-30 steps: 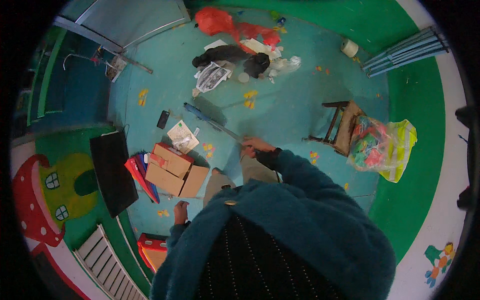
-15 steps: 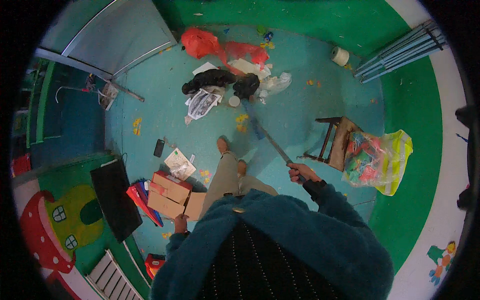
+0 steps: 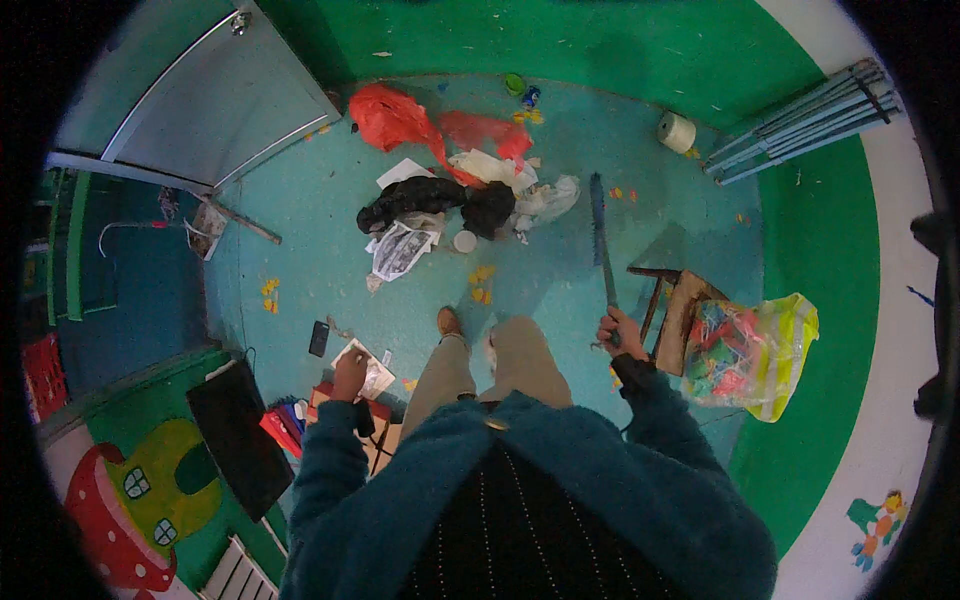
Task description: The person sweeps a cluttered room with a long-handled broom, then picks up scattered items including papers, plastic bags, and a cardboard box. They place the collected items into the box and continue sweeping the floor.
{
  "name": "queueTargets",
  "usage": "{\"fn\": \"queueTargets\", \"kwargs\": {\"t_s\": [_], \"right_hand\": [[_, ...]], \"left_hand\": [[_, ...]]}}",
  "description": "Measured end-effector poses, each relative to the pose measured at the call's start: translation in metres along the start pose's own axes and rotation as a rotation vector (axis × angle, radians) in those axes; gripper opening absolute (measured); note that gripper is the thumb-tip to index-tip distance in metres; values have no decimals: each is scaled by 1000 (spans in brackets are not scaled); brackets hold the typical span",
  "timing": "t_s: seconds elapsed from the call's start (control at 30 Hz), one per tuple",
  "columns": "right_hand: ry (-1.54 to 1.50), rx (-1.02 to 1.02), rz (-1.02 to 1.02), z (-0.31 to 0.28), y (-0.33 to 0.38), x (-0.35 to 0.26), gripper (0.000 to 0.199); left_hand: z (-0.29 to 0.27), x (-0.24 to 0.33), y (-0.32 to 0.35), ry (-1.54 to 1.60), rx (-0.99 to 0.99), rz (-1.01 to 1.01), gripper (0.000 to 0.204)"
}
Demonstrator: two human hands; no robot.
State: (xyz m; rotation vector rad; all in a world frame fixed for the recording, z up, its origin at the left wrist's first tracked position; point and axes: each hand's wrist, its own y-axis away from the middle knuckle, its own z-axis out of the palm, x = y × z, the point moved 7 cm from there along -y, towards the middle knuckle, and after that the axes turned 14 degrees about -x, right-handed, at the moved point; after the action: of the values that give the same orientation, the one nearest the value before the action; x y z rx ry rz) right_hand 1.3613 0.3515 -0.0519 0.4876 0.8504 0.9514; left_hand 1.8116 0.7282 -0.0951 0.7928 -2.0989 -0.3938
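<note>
Right hand (image 3: 621,335) closed in a fist round the lower end of a long dark broom (image 3: 602,240); handle runs from the fist toward 12 o'clock, brush end resting near the teal floor (image 3: 330,270) well above the hand. Hand sits at about 3 o'clock of the person's legs, just beside a small wooden stool (image 3: 678,305), which lies at the hand's 3 o'clock. Past the stool, still at 3 o'clock, a yellow plastic bag (image 3: 760,350) full of coloured bits.

Left hand (image 3: 350,375) at about 9 o'clock of the legs, fingers curled downward; whether it grips anything cannot be told. It hovers over a printed paper sheet (image 3: 372,368) and cardboard boxes (image 3: 350,420), touching or just above them. At its 8 o'clock, a flat black panel (image 3: 240,435); at its 11 o'clock, a small dark phone-like slab (image 3: 319,338) on the floor.

Broom's brush end lies at 3 o'clock of a rubbish heap: black cloth (image 3: 440,200), crumpled paper (image 3: 400,248), white plastic (image 3: 545,198), red bags (image 3: 400,120). Heap is at 11 o'clock from the right hand, well apart. White tape roll (image 3: 677,131) near the green wall at the hand's 1 o'clock, beside leaning blue-grey poles (image 3: 800,115).
</note>
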Motion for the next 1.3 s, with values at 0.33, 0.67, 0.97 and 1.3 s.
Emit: {"fn": "queueTargets", "kwargs": {"t_s": [0.33,0.67,0.97,1.3], "right_hand": [[118,-23,290,51,-212,12,22],[292,-456,722,91,-258,95,22],[193,-885,967,65,-266,105,51],[2132,-630,161,-69,-473,202,41]], "left_hand": [[41,222,-117,283,-153,40,27],[125,268,-193,497,-120,-205,50],[147,225,-191,889,72,-330,41],[152,159,-203,1149,210,-371,32]]}}
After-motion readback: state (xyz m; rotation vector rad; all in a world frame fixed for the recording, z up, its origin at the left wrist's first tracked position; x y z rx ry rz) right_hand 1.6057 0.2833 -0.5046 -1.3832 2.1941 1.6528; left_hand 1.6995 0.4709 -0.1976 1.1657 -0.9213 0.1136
